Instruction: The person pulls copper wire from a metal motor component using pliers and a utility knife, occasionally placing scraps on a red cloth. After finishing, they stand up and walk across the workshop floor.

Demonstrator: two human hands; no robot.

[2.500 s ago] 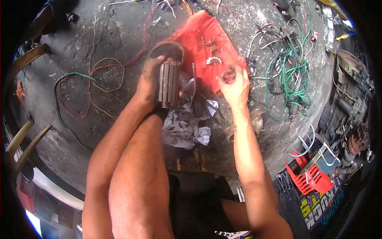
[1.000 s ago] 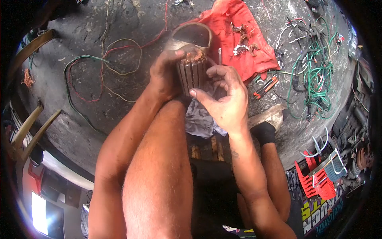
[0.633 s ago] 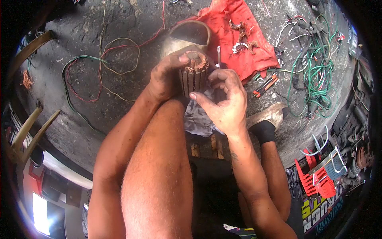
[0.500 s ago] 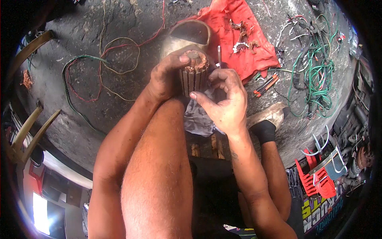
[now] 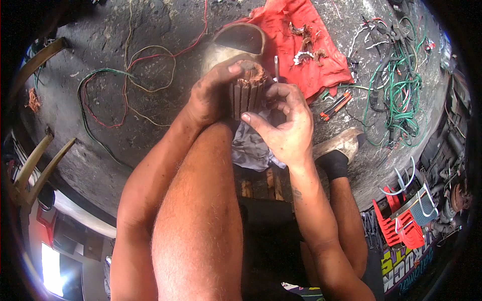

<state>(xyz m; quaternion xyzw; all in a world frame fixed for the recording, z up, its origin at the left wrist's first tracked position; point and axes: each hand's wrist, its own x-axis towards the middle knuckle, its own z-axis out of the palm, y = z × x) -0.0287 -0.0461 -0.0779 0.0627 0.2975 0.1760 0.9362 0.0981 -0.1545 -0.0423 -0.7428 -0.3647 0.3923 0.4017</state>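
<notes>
My left hand (image 5: 211, 95) is closed round a motor armature (image 5: 246, 96), a dark slotted iron cylinder with rough copper winding ends on its top face. The armature is held nearly upright above my raised knee, and the left thumb lies along its upper rim. My right hand (image 5: 286, 120) is at its right side, fingers curled, with the thumb pressed against the lower edge of the slotted body. The far side of the armature and the left fingertips are hidden. A thin metal shaft (image 5: 276, 67) shows just beyond the right fingers, and a grey rag (image 5: 253, 148) lies below.
A red cloth (image 5: 321, 75) on the dark floor carries scraps of copper winding (image 5: 305, 45). Beside it lies an orange-and-black tool (image 5: 335, 106). Tangled green wires (image 5: 401, 105) spread at right, loose wires (image 5: 128, 75) at left. A hollow metal housing (image 5: 233, 45) stands behind the armature.
The armature has shifted slightly to the right and turned a little in my hands. My right hand has moved slightly with it; the things on the floor have stayed put.
</notes>
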